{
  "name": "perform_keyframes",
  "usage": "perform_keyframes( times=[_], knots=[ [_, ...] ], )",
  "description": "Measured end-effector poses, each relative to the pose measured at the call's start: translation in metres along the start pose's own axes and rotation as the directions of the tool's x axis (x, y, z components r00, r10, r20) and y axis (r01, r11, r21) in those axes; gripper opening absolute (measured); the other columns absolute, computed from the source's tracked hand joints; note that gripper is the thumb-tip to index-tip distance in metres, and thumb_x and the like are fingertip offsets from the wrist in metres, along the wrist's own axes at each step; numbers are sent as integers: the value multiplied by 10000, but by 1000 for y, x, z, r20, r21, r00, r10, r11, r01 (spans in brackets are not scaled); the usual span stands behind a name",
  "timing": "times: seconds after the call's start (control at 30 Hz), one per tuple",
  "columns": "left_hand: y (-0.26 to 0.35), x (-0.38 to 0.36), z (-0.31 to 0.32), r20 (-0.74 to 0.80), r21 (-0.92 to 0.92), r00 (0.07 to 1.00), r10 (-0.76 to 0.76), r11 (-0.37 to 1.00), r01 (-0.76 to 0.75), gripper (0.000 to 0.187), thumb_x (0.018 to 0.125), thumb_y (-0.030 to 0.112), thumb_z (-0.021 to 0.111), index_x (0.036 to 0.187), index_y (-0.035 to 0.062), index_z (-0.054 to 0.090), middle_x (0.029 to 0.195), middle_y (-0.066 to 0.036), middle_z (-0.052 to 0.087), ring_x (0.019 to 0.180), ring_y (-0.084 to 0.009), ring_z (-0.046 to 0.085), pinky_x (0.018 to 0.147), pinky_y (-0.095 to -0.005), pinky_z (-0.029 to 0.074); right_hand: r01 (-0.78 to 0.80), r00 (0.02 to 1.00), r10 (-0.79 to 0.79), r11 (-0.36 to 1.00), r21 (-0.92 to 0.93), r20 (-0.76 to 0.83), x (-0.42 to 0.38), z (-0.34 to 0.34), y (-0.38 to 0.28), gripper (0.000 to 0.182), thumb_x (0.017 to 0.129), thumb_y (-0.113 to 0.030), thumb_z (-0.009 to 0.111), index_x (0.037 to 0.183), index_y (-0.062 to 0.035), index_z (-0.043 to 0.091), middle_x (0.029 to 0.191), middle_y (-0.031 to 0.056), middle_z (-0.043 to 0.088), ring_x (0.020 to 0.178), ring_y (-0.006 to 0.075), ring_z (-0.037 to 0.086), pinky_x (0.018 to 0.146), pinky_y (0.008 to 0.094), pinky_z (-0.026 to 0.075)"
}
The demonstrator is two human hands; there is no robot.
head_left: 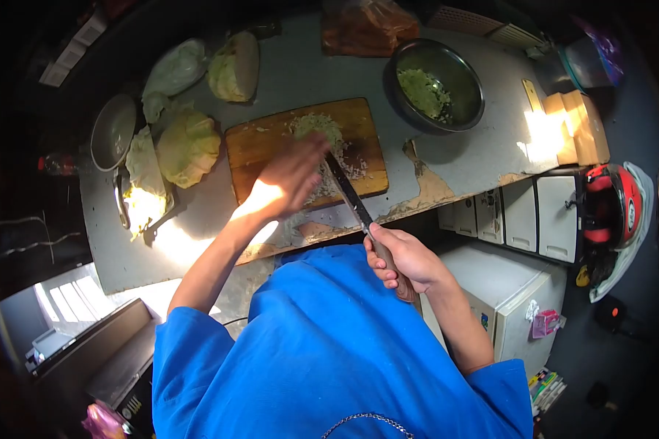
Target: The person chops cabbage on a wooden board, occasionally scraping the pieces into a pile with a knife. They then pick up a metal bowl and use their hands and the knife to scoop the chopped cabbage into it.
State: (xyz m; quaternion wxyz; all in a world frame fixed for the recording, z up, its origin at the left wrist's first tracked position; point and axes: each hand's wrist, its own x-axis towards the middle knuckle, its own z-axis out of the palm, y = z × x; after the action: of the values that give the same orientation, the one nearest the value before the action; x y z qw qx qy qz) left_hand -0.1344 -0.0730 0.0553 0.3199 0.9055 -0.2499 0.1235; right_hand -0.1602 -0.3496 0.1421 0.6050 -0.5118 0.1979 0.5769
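Note:
A wooden cutting board [249, 161] lies on the grey table, with finely chopped pale green cabbage [318, 128] heaped and scattered on it. My right hand [399, 260] is closed around the brown handle of a knife [348, 192], whose dark blade points up and left over the board. My left hand [289, 179] is stretched flat over the board's middle, beside the blade tip and the chopped cabbage, slightly blurred, its fingers extended. Whether its fingertips touch the blade or the cabbage cannot be made out.
A metal bowl [458, 91] with chopped cabbage stands right of the board. Left are cabbage leaves [188, 148], a cut cabbage piece [236, 67] and a pan [114, 135]. An orange-filled bag [370, 29] lies behind. The table's front edge is worn.

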Motion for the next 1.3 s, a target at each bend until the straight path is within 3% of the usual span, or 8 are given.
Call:
perform_keyframes(
  times=[0.07,0.13,0.23,0.4,0.97,1.03,1.2,1.3],
  knots=[
    [21,3,2,82,-25,987,139,990,-138,445,1014,235,552,1410,33,543,1438,-184,552,1408,-358,467,1203,-564,312,132,983,-172,908,-397,-68,9,-8,2,417,1085,-432,447,982,-36,529,738,75,559,564,198,540,509,346,465],
    [11,-2,8,83,39,995,63,997,-67,429,1016,234,550,1396,34,560,1434,-175,561,1405,-358,470,1205,-565,310,172,891,-451,435,-884,-49,-2,0,-16,352,1056,-296,490,1023,46,567,928,261,662,764,451,665,709,518,539],
    [1,-7,7,66,106,993,-99,990,92,395,1016,228,548,1353,30,598,1416,-164,584,1403,-360,474,1206,-566,309,57,748,-662,-15,-998,53,-4,-1,-22,285,1033,-213,503,1007,63,567,954,280,652,803,480,672,714,548,550],
    [38,-12,14,69,49,991,-113,993,110,442,1035,225,491,1435,39,525,1475,-174,536,1418,-362,453,1220,-594,240,-22,694,-698,-267,-964,177,8,-7,-40,209,970,-150,608,1039,45,580,952,228,635,764,424,692,645,511,565],
    [70,-8,55,-307,130,817,-489,828,545,685,1056,460,404,1571,18,307,1622,-195,331,1544,-337,225,1251,-570,54,6,786,-563,-406,-914,255,-12,-14,-79,218,982,-169,588,1018,46,590,971,243,645,759,433,691,670,509,563],
    [89,12,49,54,20,968,-244,970,243,677,1063,437,392,1562,-13,305,1609,-216,342,1544,-343,222,1249,-572,30,46,761,-563,-451,-891,324,-10,-11,-83,205,982,-162,585,1005,41,588,967,237,643,755,424,692,657,505,560],
    [42,-23,73,-239,248,810,-535,773,583,657,1053,430,405,1554,12,331,1597,-230,350,1518,-366,278,1235,-597,114,22,780,-535,-492,-870,323,-26,-15,-99,193,976,-153,588,997,38,576,957,227,641,753,410,696,650,501,559],
    [80,2,46,-332,33,782,-528,822,569,664,1051,433,408,1549,0,333,1599,-229,346,1521,-365,267,1238,-589,110,30,777,-529,-512,-858,342,-25,-18,-102,190,971,-148,587,1001,39,570,959,224,641,758,407,696,651,500,560]
  ],
)
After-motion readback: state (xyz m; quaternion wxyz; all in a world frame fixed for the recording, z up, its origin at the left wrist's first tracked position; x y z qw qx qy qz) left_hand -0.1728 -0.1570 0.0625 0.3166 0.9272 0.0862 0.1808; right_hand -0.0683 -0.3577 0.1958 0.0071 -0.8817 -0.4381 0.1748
